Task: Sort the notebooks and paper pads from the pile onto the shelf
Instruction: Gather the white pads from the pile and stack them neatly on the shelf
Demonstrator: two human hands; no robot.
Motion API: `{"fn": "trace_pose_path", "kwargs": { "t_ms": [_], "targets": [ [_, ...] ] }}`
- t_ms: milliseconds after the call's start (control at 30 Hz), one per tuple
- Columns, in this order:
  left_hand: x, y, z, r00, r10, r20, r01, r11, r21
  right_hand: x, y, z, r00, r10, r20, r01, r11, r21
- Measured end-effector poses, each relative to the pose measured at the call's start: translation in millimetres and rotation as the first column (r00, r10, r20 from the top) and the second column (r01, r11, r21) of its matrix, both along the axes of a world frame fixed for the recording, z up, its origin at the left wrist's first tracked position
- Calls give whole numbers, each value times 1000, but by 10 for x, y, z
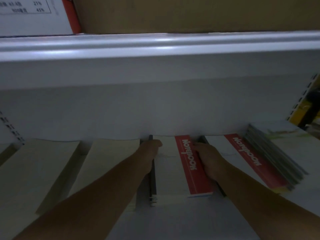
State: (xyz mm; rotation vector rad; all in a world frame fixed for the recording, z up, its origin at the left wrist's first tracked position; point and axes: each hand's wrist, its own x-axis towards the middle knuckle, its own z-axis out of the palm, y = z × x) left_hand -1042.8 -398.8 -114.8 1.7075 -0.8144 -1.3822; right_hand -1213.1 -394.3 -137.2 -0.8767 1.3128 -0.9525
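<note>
I am reaching into a dim white shelf with both arms. The middle notebook lies flat in the lower middle of the frame. It is white, with a red band down its right side that says "Notebook". A black wire spine runs down its left side. My left grip is at the left edge of this notebook, up near the back. The thumb is on top of the white cover and the other fingers go down beside the spine, so this grip is clamped on the notebook. My right grip lies along the right edge of the red band and touches it. Its fingers are dark and partly hidden, so I cannot tell if they hold the notebook or just push on it. Just to the right lies a second notebook with the same red band. A leaning stack of thin books rests over its right side, in the lower right of the frame. To the left lie two cream paper pads, side by side with a gap between them. Across the upper part of the frame runs the shiny white edge of the shelf above. On it stand a brown cardboard box and, in the upper left, a white box with a red side. At the far right edge is a yellow post.
</note>
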Motion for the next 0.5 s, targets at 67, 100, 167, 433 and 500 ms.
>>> {"fn": "trace_pose_path", "kwargs": {
  "t_ms": [67,100,167,433,500],
  "targets": [
    [-11,-15,-2,999,39,2,-39,999,14,6,-38,-15,1000,2,4,-2,1000,0],
    [-12,-16,-7,999,50,0,-50,999,15,11,-57,-28,1000,3,5,-3,1000,6],
    [-6,-30,-53,998,55,-24,-55,998,13,20,-85,-42,1000,-4,9,4,1000,29],
    [18,-48,-105,1000,16,-22,-17,1000,-17,24,-124,-124,997,72,-17,-73,997,-27],
    [12,-4,-85,1000,15,11,-15,999,-28,11,-93,-54,991,114,-69,-119,990,-72]
  ]
}}
